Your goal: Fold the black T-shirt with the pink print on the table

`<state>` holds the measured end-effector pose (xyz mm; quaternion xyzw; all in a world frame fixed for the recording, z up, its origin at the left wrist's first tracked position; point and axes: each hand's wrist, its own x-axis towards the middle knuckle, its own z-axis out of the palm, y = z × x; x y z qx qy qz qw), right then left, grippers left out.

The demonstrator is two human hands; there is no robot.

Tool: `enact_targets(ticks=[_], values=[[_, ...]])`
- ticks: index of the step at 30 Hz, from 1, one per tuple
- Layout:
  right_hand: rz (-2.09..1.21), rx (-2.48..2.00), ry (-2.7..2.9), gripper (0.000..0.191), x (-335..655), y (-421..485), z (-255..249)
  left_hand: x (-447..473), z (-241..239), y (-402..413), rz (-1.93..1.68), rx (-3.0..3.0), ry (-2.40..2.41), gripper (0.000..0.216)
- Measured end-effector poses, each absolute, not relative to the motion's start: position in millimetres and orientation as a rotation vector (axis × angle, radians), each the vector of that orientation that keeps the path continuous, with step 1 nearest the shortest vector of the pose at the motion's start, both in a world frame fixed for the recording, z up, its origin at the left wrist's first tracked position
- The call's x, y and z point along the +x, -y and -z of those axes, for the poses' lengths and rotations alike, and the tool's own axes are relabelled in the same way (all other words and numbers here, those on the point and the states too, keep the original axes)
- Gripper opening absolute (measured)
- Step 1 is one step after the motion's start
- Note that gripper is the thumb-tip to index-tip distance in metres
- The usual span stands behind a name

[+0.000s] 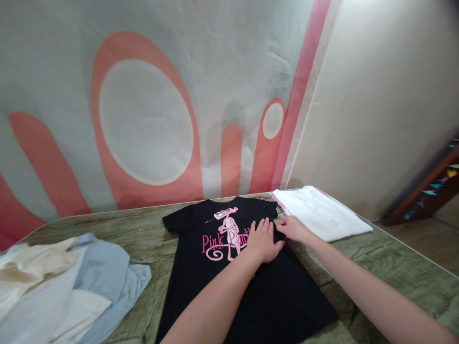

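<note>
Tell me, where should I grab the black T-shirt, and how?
Probably pinch the left-side sleeve, coming from the left: it juts out flat from the black T-shirt, while the left hand lies over the print and the right hand is near the other sleeve.

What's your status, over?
Left hand flat on black shirt, covering part of print. Right hand at shirt's right side, grip unclear. Shirt spread, print up. Folded white garment beside right hand.
</note>
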<state>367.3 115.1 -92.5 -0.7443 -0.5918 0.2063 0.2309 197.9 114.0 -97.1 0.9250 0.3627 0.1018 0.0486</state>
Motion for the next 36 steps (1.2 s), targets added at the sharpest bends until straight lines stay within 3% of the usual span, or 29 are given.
enact_targets(ticks=[20, 36], values=[[-0.466, -2.105, 1.77, 0.026, 367, -149, 82, 197, 92, -113, -0.225, 2.822, -1.102, 0.075], [-0.555, -1.952, 1.811, 0.02, 376, -94, 96, 196, 93, -112, -0.262, 2.827, -1.104, 0.081]])
